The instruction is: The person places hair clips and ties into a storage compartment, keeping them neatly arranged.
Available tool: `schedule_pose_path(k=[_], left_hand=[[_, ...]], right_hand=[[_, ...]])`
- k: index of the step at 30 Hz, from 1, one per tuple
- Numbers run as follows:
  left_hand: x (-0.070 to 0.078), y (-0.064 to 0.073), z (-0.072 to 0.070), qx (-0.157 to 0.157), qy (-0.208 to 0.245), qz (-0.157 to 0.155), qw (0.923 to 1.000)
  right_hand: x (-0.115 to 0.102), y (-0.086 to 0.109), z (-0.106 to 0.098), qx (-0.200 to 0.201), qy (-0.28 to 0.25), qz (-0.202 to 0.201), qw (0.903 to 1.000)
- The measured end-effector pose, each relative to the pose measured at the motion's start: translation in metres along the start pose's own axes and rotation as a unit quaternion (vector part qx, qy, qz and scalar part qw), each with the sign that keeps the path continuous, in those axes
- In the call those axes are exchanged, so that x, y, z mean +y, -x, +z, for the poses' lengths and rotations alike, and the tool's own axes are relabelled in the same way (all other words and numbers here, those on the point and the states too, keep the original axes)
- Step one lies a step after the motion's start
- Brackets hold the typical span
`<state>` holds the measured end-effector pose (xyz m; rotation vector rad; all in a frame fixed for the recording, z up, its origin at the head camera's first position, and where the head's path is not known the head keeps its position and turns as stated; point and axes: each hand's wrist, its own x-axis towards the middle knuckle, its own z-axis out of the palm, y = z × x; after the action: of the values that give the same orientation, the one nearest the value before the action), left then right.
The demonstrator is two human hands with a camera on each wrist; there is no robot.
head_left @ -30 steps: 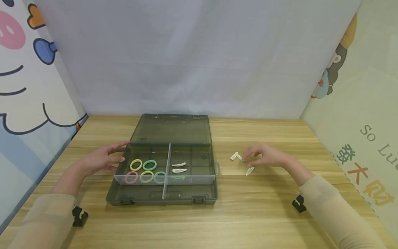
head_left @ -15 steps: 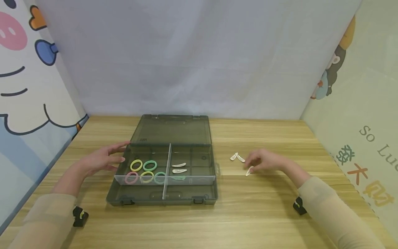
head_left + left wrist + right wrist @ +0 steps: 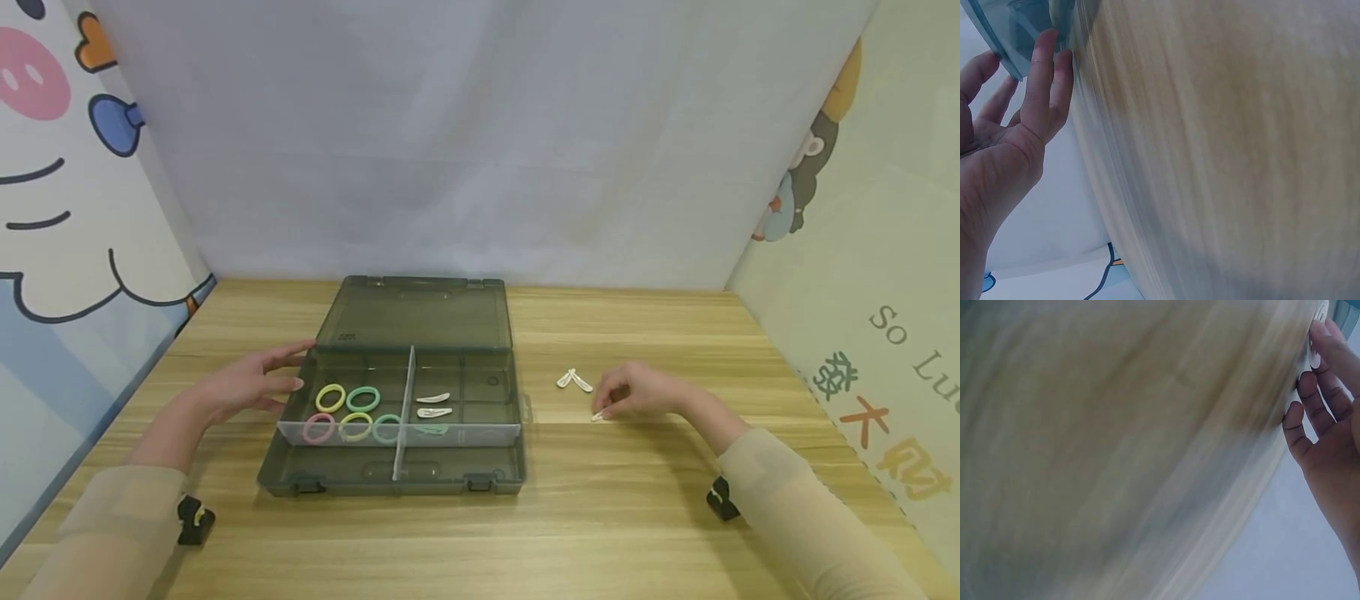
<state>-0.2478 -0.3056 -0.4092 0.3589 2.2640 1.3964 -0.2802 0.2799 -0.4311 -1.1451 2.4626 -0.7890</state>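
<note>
Since a second ago my right hand [image 3: 637,392] has dropped onto the small white snap hair clip [image 3: 598,415] at three o'clock of the smoky grey plastic organiser box [image 3: 390,483], fingertips pinching it. Light, thin, stiff, slippery; I'd nip its edges. My left hand [image 3: 240,383] rests flat against the box's side.

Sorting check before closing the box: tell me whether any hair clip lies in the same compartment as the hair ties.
No. In the head view the hair ties fill the left compartment, while the hair clips lie right of the divider.
</note>
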Motion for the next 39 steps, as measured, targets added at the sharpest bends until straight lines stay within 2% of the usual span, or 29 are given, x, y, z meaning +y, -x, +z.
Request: schedule_pose_path(k=[7, 20, 34, 39], left_hand=[[-0.002, -0.002, 0.0, 0.001, 0.007, -0.003, 1.0], [-0.002, -0.002, 0.0, 0.004, 0.006, -0.002, 1.0], [-0.004, -0.003, 0.0, 0.002, 0.016, -0.001, 0.9999], [-0.005, -0.004, 0.0, 0.003, 0.017, -0.002, 0.9999]], right_hand=[[-0.004, 0.0, -0.001, -0.002, -0.019, 0.017, 0.9997], [-0.019, -0.006, -0.006, -0.005, -0.012, 0.026, 0.9996], [-0.046, -0.017, -0.025, 0.023, -0.013, -0.003, 0.9996], [-0.054, -0.022, -0.029, 0.037, -0.019, -0.002, 0.9991]])
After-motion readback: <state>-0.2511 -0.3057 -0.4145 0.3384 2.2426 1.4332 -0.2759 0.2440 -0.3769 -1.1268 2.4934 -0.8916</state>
